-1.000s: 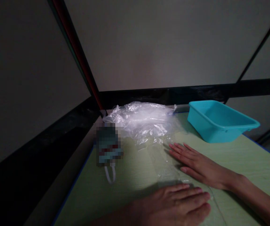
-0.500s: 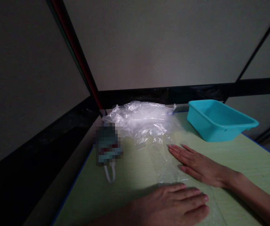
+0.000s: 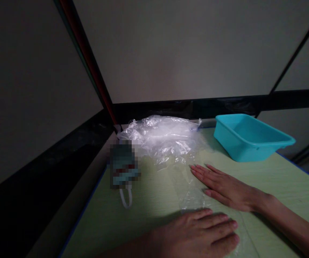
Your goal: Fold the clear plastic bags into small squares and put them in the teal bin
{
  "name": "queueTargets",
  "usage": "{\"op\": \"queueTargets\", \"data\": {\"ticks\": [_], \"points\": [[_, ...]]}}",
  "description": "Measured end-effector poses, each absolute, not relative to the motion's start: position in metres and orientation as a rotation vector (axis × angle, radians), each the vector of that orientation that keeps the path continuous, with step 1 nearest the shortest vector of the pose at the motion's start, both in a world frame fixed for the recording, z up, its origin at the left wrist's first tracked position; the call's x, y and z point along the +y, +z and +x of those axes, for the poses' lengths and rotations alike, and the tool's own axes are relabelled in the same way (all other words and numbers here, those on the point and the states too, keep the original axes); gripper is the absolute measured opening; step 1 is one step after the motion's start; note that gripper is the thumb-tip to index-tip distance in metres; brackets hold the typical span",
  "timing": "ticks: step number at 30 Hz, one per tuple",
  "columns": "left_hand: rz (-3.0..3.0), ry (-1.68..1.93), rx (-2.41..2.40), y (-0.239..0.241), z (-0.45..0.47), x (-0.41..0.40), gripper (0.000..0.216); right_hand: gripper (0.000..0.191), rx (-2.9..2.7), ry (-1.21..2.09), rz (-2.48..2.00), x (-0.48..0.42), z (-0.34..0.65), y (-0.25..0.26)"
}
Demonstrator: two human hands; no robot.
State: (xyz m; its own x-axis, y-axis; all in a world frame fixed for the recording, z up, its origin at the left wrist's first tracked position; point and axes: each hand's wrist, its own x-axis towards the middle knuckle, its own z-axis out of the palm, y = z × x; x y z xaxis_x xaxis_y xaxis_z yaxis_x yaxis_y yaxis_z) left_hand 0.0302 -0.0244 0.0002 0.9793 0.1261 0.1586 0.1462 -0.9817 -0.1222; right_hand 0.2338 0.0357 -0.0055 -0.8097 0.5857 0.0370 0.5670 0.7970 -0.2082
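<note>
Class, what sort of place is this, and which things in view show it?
Probably a work corner in a dim room: panelled walls stand close around a pale green table, which bears crumpled clear plastic and a turquoise tub.

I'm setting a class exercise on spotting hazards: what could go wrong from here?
The left hand and right hand lie over thin, wrinkled clear plastic film, which might crease or slide under uneven pressure. The crumpled clear plastic near its far end could get dragged along. The turquoise basin, near the edge of the table, might fall if bumped.
</note>
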Motion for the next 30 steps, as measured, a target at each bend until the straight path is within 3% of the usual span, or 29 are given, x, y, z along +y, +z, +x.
{"op": "queueTargets", "data": {"ticks": [9, 14, 19, 30], "points": [[-3.055, -0.347, -0.245, -0.006, 0.033, -0.027, 0.037, 0.056, -2.891, 0.378, -0.896, 0.039, 0.234, -0.004], [-3.159, -0.295, -0.279, 0.005, 0.031, -0.025, 0.040, 0.053, -2.822, 0.450, -0.909, 0.040, 0.235, -0.001], [-3.353, -0.243, -0.551, 0.017, 0.021, -0.012, 0.058, 0.053, -2.699, 0.429, -0.917, 0.042, 0.240, 0.001], [-3.434, -0.146, -0.664, 0.009, 0.018, -0.004, 0.057, 0.052, -2.647, 0.453, -0.876, 0.042, 0.241, 0.001]]}}
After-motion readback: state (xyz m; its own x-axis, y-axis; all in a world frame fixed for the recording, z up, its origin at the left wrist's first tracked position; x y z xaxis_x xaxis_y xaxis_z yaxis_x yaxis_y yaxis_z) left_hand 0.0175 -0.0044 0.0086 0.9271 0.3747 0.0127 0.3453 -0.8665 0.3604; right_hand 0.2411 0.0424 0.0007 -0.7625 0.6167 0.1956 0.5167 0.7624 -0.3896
